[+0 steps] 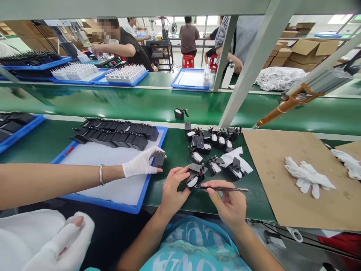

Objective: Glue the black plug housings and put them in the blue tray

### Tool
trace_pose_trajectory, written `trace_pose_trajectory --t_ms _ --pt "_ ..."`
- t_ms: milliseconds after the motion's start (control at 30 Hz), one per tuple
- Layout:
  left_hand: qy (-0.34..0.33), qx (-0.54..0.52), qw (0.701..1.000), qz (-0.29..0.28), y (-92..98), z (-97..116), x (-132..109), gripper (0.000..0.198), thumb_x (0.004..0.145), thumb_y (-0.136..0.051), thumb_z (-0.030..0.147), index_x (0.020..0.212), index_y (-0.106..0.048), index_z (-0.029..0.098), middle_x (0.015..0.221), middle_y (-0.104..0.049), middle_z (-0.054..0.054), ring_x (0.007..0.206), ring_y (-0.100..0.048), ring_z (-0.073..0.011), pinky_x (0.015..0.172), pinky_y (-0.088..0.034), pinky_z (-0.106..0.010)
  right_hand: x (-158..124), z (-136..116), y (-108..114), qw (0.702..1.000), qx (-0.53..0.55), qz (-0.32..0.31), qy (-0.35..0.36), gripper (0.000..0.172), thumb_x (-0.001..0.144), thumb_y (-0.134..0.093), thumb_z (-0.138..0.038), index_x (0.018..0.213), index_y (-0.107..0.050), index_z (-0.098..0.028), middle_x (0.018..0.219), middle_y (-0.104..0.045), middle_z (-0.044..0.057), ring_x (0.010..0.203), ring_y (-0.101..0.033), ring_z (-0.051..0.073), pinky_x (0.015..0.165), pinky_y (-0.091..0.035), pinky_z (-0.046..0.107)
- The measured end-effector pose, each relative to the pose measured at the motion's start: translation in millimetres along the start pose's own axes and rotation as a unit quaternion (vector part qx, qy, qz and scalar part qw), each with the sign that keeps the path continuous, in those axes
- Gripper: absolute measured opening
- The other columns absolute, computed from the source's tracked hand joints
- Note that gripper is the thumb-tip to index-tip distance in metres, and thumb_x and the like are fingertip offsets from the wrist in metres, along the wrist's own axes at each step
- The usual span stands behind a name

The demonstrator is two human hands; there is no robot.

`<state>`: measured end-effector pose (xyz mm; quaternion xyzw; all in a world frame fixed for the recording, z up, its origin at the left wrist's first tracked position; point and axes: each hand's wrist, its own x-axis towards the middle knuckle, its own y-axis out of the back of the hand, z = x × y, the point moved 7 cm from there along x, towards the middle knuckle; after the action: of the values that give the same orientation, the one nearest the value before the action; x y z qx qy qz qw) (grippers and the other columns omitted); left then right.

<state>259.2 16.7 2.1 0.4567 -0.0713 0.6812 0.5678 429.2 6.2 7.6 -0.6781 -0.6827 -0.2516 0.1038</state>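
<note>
My left hand (pixel 172 192) holds a small black plastic case (pixel 196 170) near the table's front edge. Its flap stands open, and a white block shows inside. In my right hand (pixel 230 203) is a thin dark pair of tweezers (pixel 238 189), its tip at the case's lower rim. Just beyond my hands, several similar open cases (pixel 216 165) with white blocks and small wires lie grouped. A white paper piece (pixel 238 156) lies partly under two of them.
At left, a co-worker's gloved hand (pixel 142 162) holds a closed black case (pixel 159 159) over a blue-rimmed tray (pixel 113 184) with rows of cases. One case (pixel 179 114) sits on the green belt (pixel 135 101). A glue syringe (pixel 278 113) hangs above cardboard (pixel 270 169) bearing white gloves (pixel 308 176).
</note>
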Motion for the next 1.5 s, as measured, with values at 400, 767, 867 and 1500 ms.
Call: trace_pose_trajectory --t_ms 400,767,867,1500 --pt "0.037 -0.031 0.999 -0.008 -0.8 -6 -3 0.038 0.074 -0.068 0.006 0.105 -0.053 0.021 0.11 -0.067 -0.008 0.099 -0.062 -0.0185 0.081 -0.055 -0.034 4 7 5 0.997 0.052 0.047 -0.016 0.025 0.084 -0.06 -0.008 0.102 -0.059 -0.025 0.093 -0.069 0.002 0.086 -0.07 0.017 0.075 -0.061 0.031" --pt "0.139 -0.133 0.98 -0.042 -10.3 -24 -19 0.039 0.073 -0.076 0.018 0.103 -0.053 0.021 0.106 -0.068 -0.006 0.1 -0.066 -0.0178 0.084 -0.054 -0.03 14 26 8 0.957 0.213 0.071 -0.183 0.008 0.09 -0.057 -0.026 0.097 -0.058 -0.023 0.085 -0.061 0.0 0.057 -0.061 0.009 0.046 -0.051 0.019" --pt "0.192 -0.132 0.972 -0.04 -10.8 -32 -22 0.037 0.074 -0.075 0.021 0.104 -0.053 0.021 0.108 -0.068 -0.006 0.101 -0.067 -0.0181 0.086 -0.054 -0.03 11 24 21 0.961 0.226 0.09 -0.134 0.01 0.093 -0.051 -0.023 0.102 -0.056 -0.022 0.093 -0.061 0.003 0.065 -0.066 0.013 0.054 -0.056 0.025" --pt "0.27 -0.067 0.961 0.011 19.3 -68 -41 0.033 0.077 -0.071 0.028 0.103 -0.053 0.019 0.093 -0.068 -0.002 0.083 -0.066 -0.0145 0.075 -0.053 -0.024 10 51 -82 0.842 -0.352 -0.356 0.201 0.027 0.075 -0.044 0.006 0.088 -0.06 -0.012 0.121 -0.059 0.014 0.111 -0.059 0.028 0.094 -0.053 0.042"
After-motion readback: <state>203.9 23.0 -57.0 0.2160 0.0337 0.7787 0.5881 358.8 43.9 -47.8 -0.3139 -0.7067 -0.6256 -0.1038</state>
